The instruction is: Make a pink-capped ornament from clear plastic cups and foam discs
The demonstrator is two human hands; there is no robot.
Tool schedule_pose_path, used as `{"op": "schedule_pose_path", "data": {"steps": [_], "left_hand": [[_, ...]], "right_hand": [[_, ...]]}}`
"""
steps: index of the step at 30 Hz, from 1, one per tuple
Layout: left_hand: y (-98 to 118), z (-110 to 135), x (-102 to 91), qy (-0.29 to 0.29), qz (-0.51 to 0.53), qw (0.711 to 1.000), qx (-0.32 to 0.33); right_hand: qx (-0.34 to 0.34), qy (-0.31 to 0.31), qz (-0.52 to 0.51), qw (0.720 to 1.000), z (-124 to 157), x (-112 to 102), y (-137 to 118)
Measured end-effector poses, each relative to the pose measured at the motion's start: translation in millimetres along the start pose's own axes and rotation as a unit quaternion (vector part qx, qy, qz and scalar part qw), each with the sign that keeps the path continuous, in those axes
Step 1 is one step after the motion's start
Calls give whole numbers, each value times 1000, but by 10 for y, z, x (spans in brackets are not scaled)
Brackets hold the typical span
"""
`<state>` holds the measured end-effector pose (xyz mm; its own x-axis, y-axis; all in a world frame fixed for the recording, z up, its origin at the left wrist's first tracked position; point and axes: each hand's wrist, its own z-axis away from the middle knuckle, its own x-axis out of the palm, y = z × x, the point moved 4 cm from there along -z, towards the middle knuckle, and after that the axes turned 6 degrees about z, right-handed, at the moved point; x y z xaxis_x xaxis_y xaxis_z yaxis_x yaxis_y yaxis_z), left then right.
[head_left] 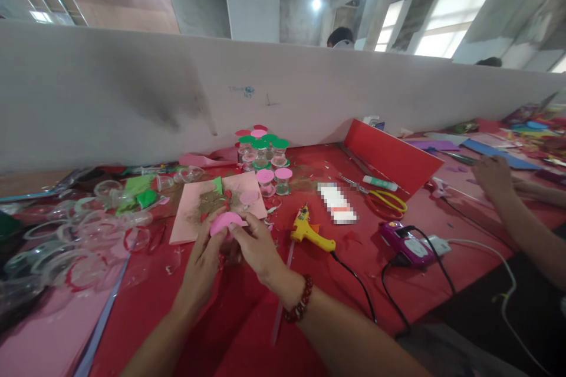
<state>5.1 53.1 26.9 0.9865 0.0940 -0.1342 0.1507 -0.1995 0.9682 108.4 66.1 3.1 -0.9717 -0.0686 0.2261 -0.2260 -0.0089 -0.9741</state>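
Observation:
My left hand (204,262) and my right hand (256,244) meet over the red table (247,318), both closed around a small clear cup capped with a pink foam disc (225,222). A red bead bracelet (300,301) circles my right wrist. Just beyond the hands lies a pink foam sheet (194,212) strewn with brown grit, a green scrap and another pink disc (249,197). A yellow glue gun (309,231) rests right of my right hand.
Finished cups with pink and green lids (264,156) cluster by the white partition (132,100). Empty clear cups (84,230) pile up at left. Yellow-handled scissors (384,200), a glue stick (380,183), a purple device (407,244) with cables and another person's arm (517,212) lie to the right.

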Motion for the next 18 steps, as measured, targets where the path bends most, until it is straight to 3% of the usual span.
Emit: {"op": "schedule_pose_path", "data": {"steps": [7, 11, 18], "left_hand": [[-46, 13, -29, 46, 19, 999, -20], [-107, 7, -11, 32, 49, 997, -47], [-88, -6, -20, 31, 49, 998, -26]], "right_hand": [[-24, 12, 84, 996, -8, -22, 31], [5, 15, 65, 998, -44, -35, 57], [-1, 37, 46, 998, -68, -59, 35]]}}
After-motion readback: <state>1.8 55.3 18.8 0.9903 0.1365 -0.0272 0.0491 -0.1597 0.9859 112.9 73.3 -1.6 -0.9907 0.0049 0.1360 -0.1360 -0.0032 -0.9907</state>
